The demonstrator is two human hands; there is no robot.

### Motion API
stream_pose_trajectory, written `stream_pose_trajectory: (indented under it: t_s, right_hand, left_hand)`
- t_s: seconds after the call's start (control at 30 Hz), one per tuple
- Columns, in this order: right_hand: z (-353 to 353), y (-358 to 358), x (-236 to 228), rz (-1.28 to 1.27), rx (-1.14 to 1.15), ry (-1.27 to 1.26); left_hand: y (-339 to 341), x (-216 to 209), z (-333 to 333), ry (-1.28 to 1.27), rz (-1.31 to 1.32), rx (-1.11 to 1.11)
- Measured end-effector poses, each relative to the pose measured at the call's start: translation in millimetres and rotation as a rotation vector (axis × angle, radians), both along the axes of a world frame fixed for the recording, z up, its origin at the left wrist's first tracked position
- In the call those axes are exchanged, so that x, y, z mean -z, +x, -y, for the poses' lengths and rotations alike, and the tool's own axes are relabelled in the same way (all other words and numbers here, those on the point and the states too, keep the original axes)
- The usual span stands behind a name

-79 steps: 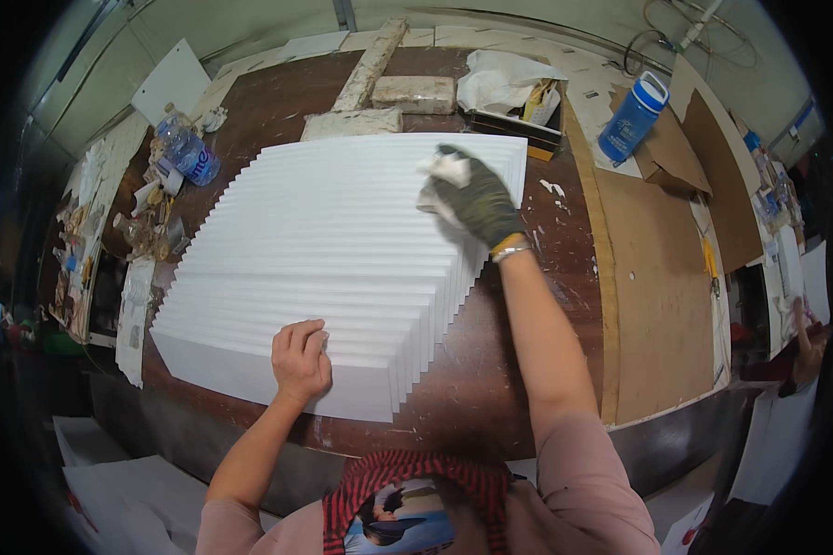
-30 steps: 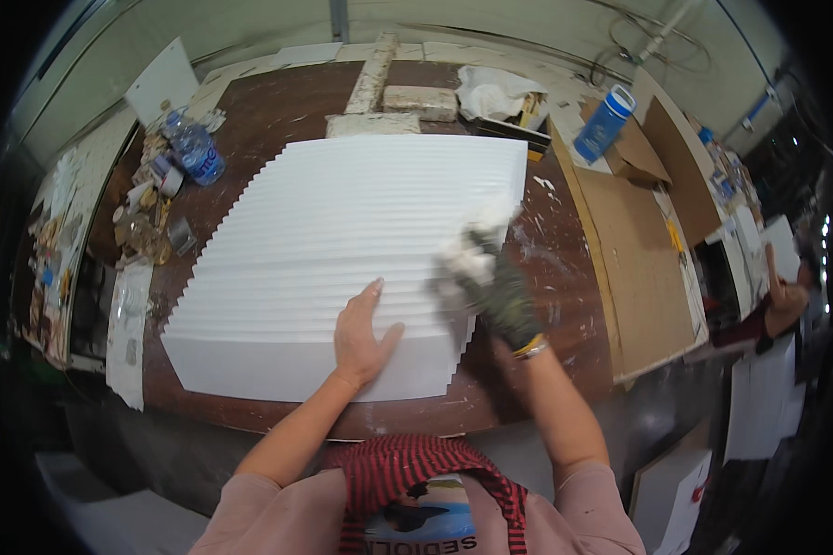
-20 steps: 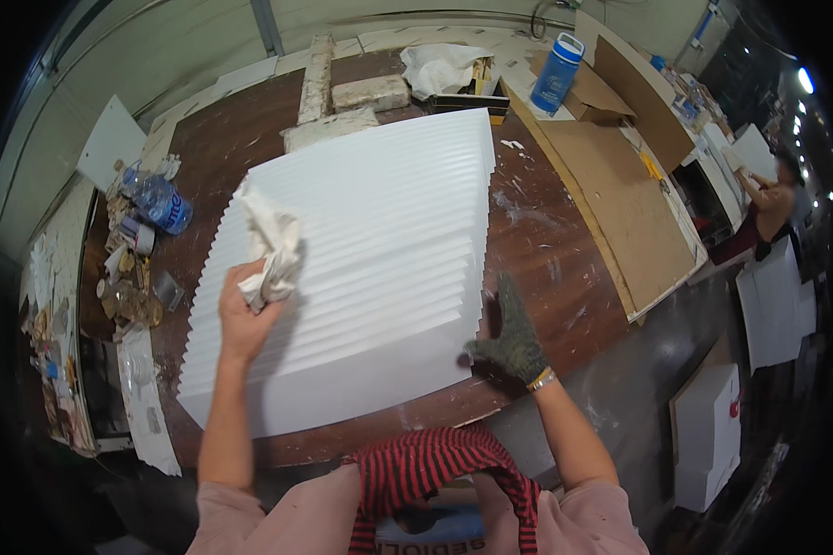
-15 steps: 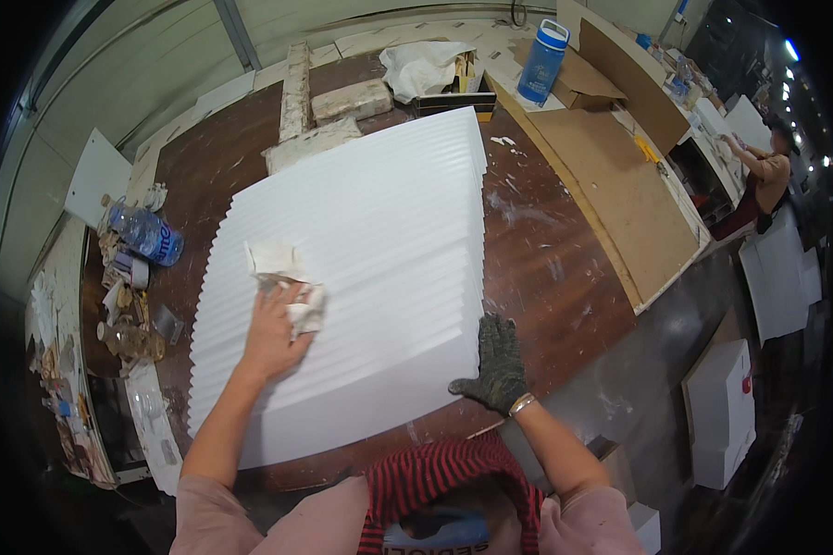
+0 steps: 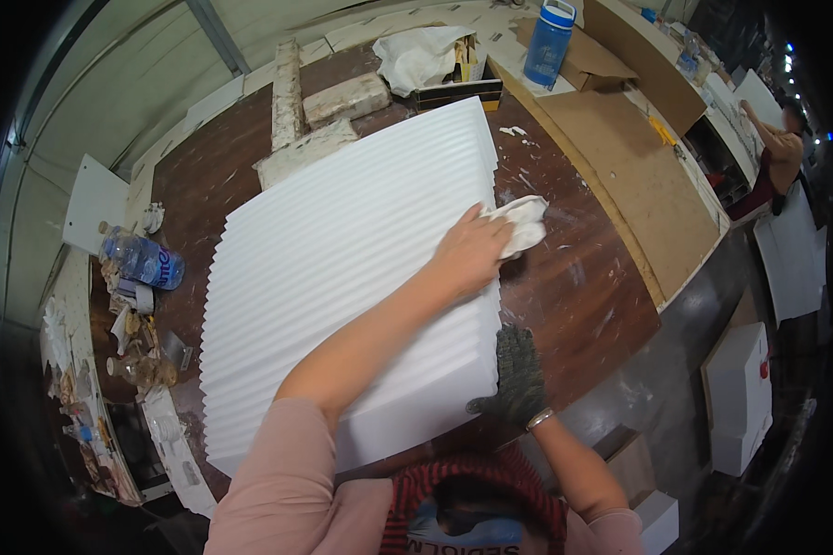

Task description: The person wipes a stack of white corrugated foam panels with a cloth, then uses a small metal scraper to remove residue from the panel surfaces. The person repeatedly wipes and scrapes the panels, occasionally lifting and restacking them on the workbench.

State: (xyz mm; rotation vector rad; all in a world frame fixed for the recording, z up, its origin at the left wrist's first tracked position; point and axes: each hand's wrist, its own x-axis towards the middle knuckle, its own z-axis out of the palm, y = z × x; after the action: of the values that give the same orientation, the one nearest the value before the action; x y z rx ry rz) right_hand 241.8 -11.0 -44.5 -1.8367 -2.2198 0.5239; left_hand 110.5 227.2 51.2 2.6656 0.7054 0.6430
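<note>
A thick white block with a ridged top (image 5: pixel 342 222) lies slanted on the brown tabletop, its front side smooth. My left hand (image 5: pixel 467 252) is bare and reaches across the block to its right edge. Its fingers are closed on a crumpled white cloth (image 5: pixel 525 225), part of which hangs past the edge over the tabletop. My right hand (image 5: pixel 516 375) wears a dark grey knitted glove. It rests against the block's near right corner, fingers stretched along the side and thumb at the front.
A blue bottle (image 5: pixel 549 46) and a box with white wrapping (image 5: pixel 426 57) stand at the back. Plastered slabs (image 5: pixel 305 153) touch the block's far side. Plastic bottles (image 5: pixel 143 257) crowd the left edge. Cardboard (image 5: pixel 620 176) lies right; beyond it another person (image 5: pixel 779 153) works.
My left hand has swept the cloth from the block's left middle across to its right edge. The gloved right hand stays at the near right corner.
</note>
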Motion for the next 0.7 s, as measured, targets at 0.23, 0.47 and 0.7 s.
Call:
stream_pose_trajectory:
  t_s: [0.23,0.47,0.7]
  right_hand:
    - [-0.6,2.3,-0.9,0.011,-0.009,0.012]
    - [0.1,0.2,-0.9,0.029,0.011,0.022]
    - [-1.6,1.1,-3.4,0.028,0.013,-0.041]
  left_hand:
    - [-177.8,10.5,91.7,0.114,-0.078,-0.326]
    - [-438.2,10.2,208.7,0.314,-0.266,-0.94]
    - [-478.8,-30.4,208.6,0.03,-0.002,-1.286]
